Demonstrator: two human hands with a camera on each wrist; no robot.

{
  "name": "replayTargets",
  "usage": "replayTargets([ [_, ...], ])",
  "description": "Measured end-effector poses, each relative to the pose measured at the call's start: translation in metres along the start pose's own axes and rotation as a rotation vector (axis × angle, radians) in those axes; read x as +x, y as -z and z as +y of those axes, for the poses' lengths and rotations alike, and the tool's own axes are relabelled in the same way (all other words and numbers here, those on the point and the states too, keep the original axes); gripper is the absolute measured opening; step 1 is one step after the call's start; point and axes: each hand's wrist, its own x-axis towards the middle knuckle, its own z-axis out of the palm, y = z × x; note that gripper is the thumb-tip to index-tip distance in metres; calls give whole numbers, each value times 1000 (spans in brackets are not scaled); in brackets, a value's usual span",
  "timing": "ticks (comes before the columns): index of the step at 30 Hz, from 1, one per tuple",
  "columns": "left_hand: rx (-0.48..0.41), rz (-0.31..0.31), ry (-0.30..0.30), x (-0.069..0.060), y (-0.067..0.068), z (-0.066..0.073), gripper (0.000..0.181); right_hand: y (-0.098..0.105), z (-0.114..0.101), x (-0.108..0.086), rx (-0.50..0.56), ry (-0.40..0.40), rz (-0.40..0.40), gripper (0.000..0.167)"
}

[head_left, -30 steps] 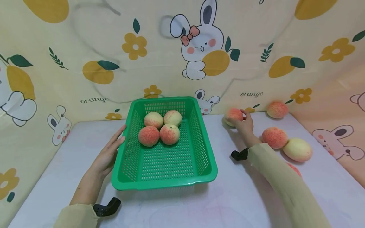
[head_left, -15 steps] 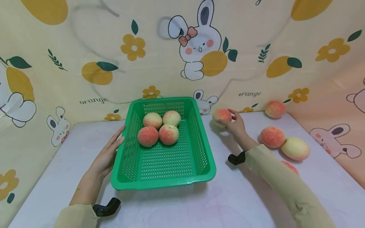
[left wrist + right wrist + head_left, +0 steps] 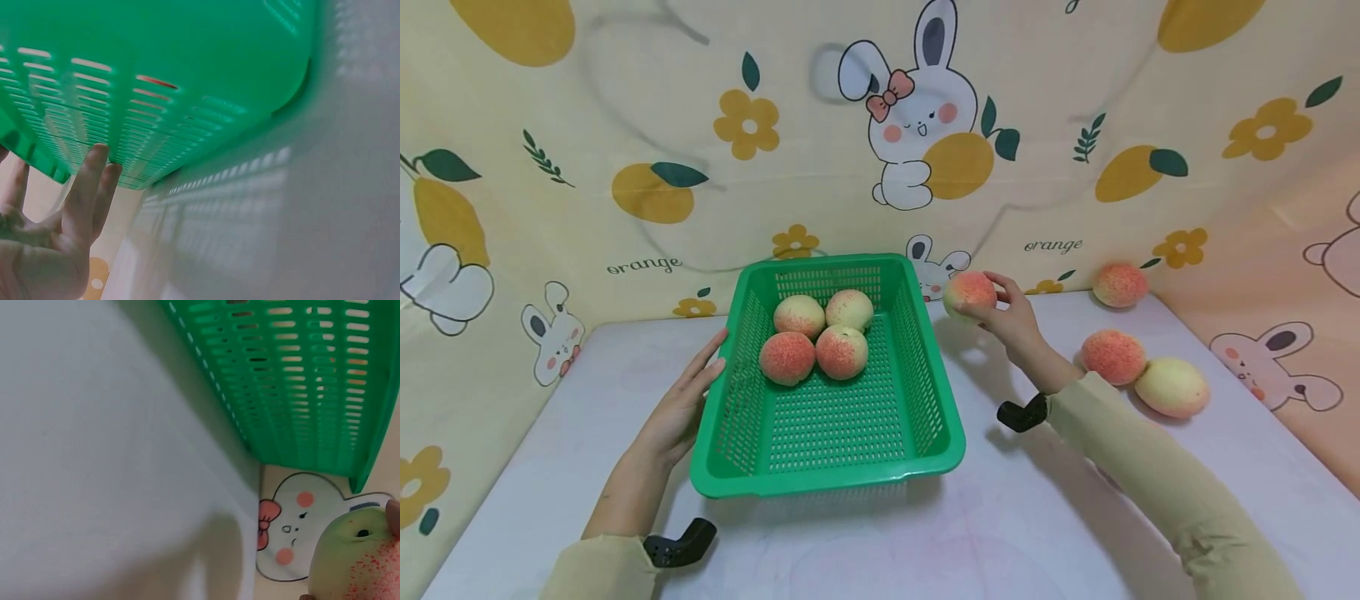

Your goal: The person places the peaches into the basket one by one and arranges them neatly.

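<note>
A green plastic basket [image 3: 835,433] with perforated sides stands on the table, holding several peaches [image 3: 842,352] grouped toward its back left. My left hand [image 3: 679,412] lies against the basket's left side; in the left wrist view its straight fingers [image 3: 86,187] touch the slotted wall. Just right of the basket's back right corner, my right hand [image 3: 1017,325] grips another peach [image 3: 967,292] between thumb and fingers, raised above the table. That yellow-and-red peach [image 3: 359,556] shows at the lower right of the right wrist view, apart from the basket wall [image 3: 294,381].
Right of my right arm, a red peach [image 3: 1112,357] and a pale peach [image 3: 1172,387] lie touching. Another peach [image 3: 1120,285] sits at the table's back right corner. A printed cloth [image 3: 760,192] hangs behind the white table [image 3: 850,550].
My right hand has carried its peach left toward the basket and lifted it off the table. The left hand and basket have stayed in place. My right sleeve now covers a peach seen earlier.
</note>
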Motion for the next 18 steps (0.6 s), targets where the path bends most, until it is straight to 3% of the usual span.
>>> replayTargets([
  [10, -17, -10, 2, -1, 0, 1, 58, -1, -19, -13, -7, 73, -59, 81],
  [18, -14, -9, 7, -2, -2, 1, 59, -9, -42, -21, -39, 83, -90, 79],
])
